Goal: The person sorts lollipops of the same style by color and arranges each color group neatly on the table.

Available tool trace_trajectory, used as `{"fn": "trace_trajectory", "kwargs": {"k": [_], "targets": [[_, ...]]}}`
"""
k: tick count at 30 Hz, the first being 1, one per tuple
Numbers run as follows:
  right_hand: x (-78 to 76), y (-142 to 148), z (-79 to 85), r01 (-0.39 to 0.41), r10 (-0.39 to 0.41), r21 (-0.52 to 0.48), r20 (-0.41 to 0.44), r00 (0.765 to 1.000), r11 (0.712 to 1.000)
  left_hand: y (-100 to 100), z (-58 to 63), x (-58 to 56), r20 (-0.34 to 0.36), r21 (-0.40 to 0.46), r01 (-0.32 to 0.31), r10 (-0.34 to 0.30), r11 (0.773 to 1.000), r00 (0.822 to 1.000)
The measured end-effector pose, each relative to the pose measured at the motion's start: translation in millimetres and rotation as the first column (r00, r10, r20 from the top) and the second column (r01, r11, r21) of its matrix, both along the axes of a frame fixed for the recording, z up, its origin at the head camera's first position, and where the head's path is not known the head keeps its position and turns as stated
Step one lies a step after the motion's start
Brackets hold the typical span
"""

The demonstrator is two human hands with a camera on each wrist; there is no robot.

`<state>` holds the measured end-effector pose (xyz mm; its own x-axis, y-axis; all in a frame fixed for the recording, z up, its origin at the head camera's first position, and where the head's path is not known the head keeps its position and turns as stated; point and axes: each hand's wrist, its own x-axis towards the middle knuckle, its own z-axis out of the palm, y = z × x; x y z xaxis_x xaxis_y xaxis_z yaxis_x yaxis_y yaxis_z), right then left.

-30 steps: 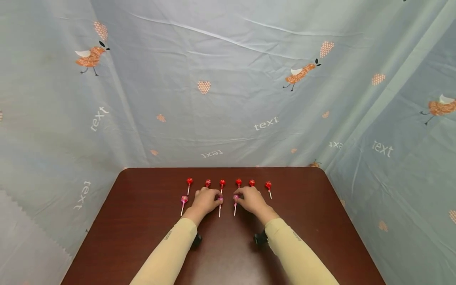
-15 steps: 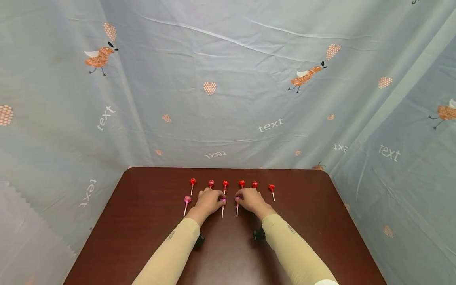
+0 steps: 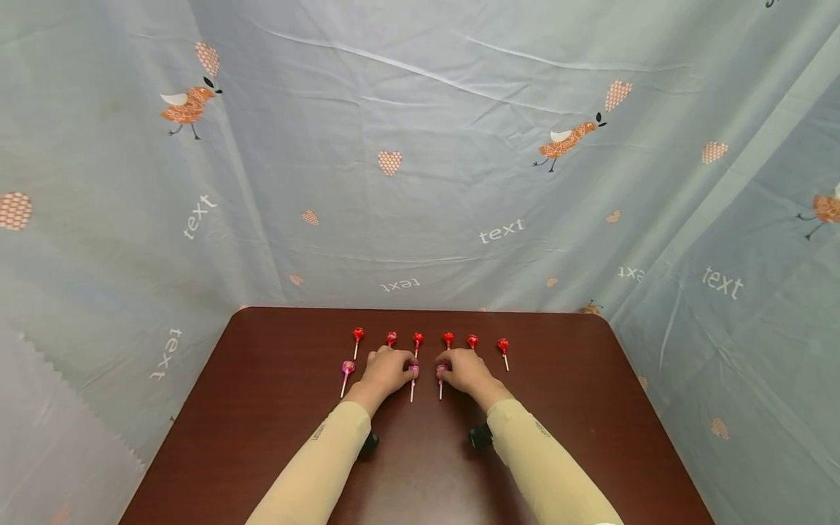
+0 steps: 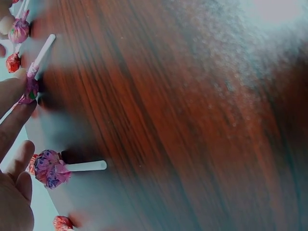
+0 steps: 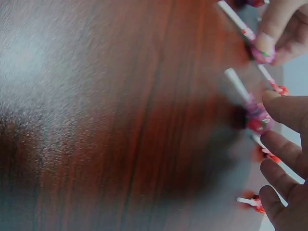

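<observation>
My left hand (image 3: 387,369) pinches the wrapped head of a pink-purple lollipop (image 4: 30,90), its white stick pointing toward me. Just to the right, my right hand (image 3: 464,370) has thumb and index finger at the head of a second pink-purple lollipop (image 5: 259,118). The two sticks lie nearly parallel, with a narrow gap between the hands. A third pink lollipop (image 3: 348,367) lies on the table left of my left hand, held by neither. Behind the hands runs a row of red-wrapped lollipops (image 3: 418,338), some of their sticks hidden by my fingers.
The dark brown wooden table (image 3: 262,408) has rounded far corners. A pale grey-blue curtain (image 3: 433,197) printed with birds and hearts hangs right behind and beside it. The rightmost red lollipop (image 3: 503,345) lies beyond my right hand.
The head view has shifted slightly, so everything appears a little farther right. Both hands stay at the same two pink-purple lollipops, and the red row keeps its layout.
</observation>
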<state>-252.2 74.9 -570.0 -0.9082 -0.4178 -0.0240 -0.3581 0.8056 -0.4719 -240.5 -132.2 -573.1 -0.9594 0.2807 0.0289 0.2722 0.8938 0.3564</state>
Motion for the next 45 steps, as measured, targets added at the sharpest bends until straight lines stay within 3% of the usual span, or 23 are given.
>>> {"fn": "trace_trajectory", "kwargs": {"k": [9,18,34,45], "targets": [[4.6,34.0,17.7,-0.031,0.029,-0.145,-0.013,0.999,0.989,1.6,-3.7,0.1,-0.005,0.003,0.002,-0.002,1.0,1.0],[17.0,85.1,26.5,-0.028,0.032,-0.188,0.019,0.999,0.982,1.4,0.5,-0.9,0.002,-0.004,-0.015,0.015,1.0,1.0],[46.6,144.2,-1.6,0.081,-0.07,-0.181,0.063,0.996,0.98,2.5,-0.3,-1.2,-0.003,-0.014,-0.023,0.023,1.0,1.0],[58.7,146.7,-24.4,0.033,-0.024,-0.197,0.048,0.999,0.98,2.4,-0.6,-0.2,0.0,-0.013,-0.028,0.028,1.0,1.0]]}}
